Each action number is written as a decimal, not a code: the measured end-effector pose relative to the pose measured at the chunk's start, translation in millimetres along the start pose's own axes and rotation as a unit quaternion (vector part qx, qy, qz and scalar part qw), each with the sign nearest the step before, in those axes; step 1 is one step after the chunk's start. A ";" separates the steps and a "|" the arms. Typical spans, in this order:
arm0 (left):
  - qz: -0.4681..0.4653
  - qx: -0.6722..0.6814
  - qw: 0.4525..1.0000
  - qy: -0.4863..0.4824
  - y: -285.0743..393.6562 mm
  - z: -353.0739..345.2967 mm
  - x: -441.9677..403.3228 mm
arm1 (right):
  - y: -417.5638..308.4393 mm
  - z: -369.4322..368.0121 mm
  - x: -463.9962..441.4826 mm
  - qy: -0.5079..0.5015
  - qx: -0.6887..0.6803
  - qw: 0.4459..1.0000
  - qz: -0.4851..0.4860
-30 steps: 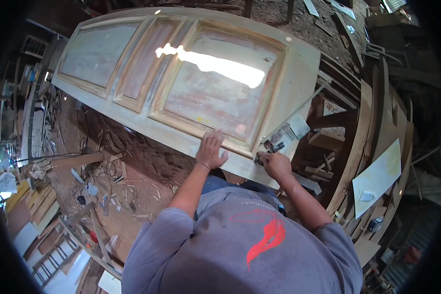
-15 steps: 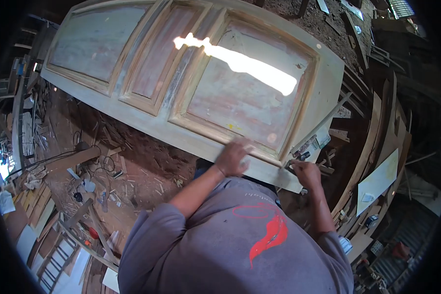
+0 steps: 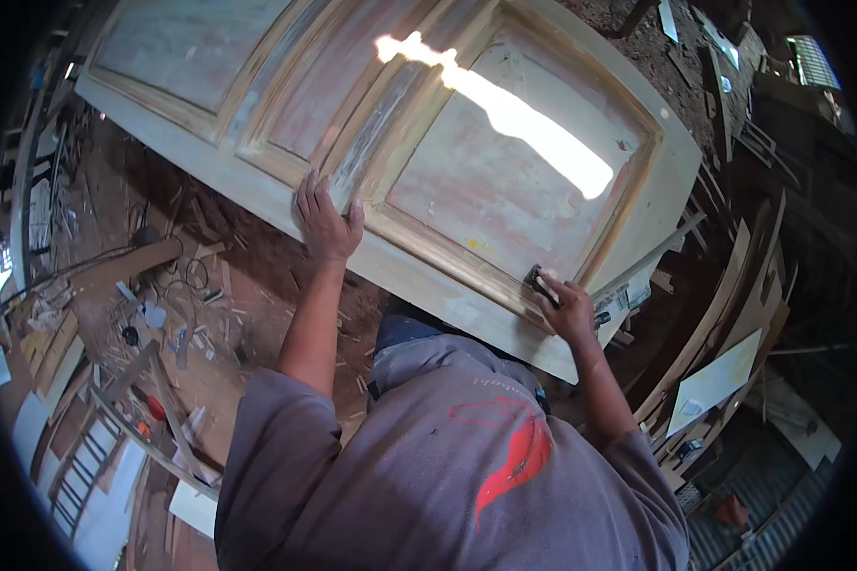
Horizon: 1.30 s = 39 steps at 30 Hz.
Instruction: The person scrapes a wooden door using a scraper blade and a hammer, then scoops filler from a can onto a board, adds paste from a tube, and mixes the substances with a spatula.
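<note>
A pale wooden panel door [image 3: 428, 285] lies flat before me, its raised mouldings framing recessed panels. My left hand [image 3: 328, 223] rests on the door's near rail with its fingers stretched out. Closed around a small dark hand tool [image 3: 535, 278], my right hand [image 3: 571, 310] is at the lower right corner of the large panel [image 3: 486, 190]. The tool's exact kind cannot be made out; its dark end is at the moulding's inner edge.
Dark tools lie on a support [image 3: 619, 303] beyond the door's right end. Long boards [image 3: 709, 324] stand at the right. Wood scraps, cables and a wooden frame [image 3: 167, 409] are on the dirt floor at left. Bright sunlight [image 3: 543, 138] falls across the large panel.
My left hand has moved left along the near rail and settled on it. My right hand has brought the dark tool from the door's right end up to the panel's corner.
</note>
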<state>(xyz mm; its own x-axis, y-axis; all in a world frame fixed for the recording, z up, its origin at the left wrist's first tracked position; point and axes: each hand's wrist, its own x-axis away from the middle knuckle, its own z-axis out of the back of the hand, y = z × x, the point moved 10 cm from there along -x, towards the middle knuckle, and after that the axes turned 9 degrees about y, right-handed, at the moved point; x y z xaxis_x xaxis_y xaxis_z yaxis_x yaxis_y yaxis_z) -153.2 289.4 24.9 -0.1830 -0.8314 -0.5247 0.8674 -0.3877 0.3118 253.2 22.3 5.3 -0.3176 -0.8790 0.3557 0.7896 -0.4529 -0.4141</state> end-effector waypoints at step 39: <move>0.031 -0.026 0.999 0.017 -7.7 -0.7 5.9 | -99.3 -34.5 -56.8 0.017 0.008 0.970 0.244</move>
<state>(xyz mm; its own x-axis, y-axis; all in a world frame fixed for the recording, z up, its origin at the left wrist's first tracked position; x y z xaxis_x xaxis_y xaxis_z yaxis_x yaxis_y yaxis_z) -160.7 287.7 18.8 -0.1138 -0.8386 -0.5326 0.8991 -0.3150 0.3038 174.7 112.0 -2.6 0.0795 -0.9925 0.0930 0.8579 0.0206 -0.5134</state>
